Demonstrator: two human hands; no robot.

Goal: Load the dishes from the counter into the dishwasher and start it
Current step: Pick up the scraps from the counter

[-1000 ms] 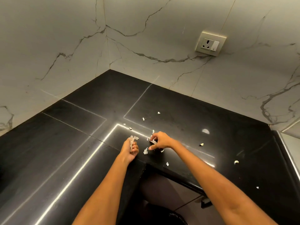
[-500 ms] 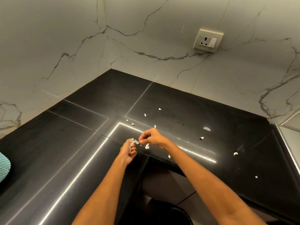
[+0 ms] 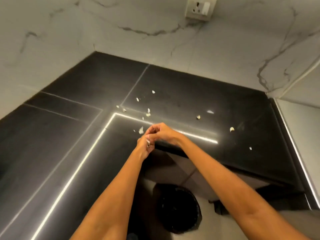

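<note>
Small white scraps lie scattered over the black counter near its inner corner. My left hand is closed around a little bunch of gathered white scraps at the counter's front edge. My right hand is pressed against the left one from above, fingertips pinched together over it. One larger scrap lies just left of my hands. No dishes or dishwasher are in view.
A black round bin stands on the floor below the counter corner. A wall socket sits on the marble backsplash. More scraps lie to the right, towards a metal-edged unit.
My right hand has come back from the counter and now meets my left hand. The view has tilted down, showing the bin; the blue thing at far left is out of frame.
</note>
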